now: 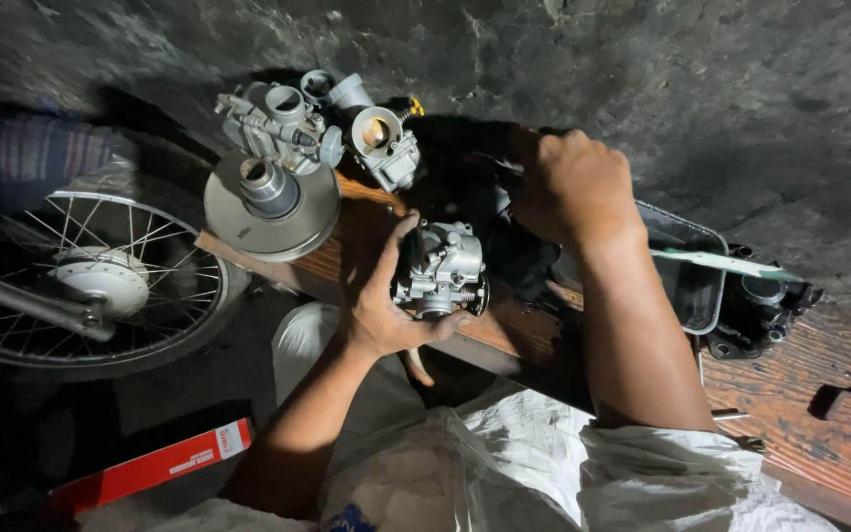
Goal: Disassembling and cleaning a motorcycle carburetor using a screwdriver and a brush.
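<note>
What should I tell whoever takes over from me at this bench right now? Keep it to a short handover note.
Left hand: grips a small silver carburetor at the near edge of the wooden bench.
Right hand: closed in a fist over dark parts behind it; what it holds is hidden.
Two more carburetors and a round metal pulley disc sit at the bench's far end; a dark tray lies to the right.
Done: carburetor is off the bike and in hand.
Left: cannot tell from here.
</note>
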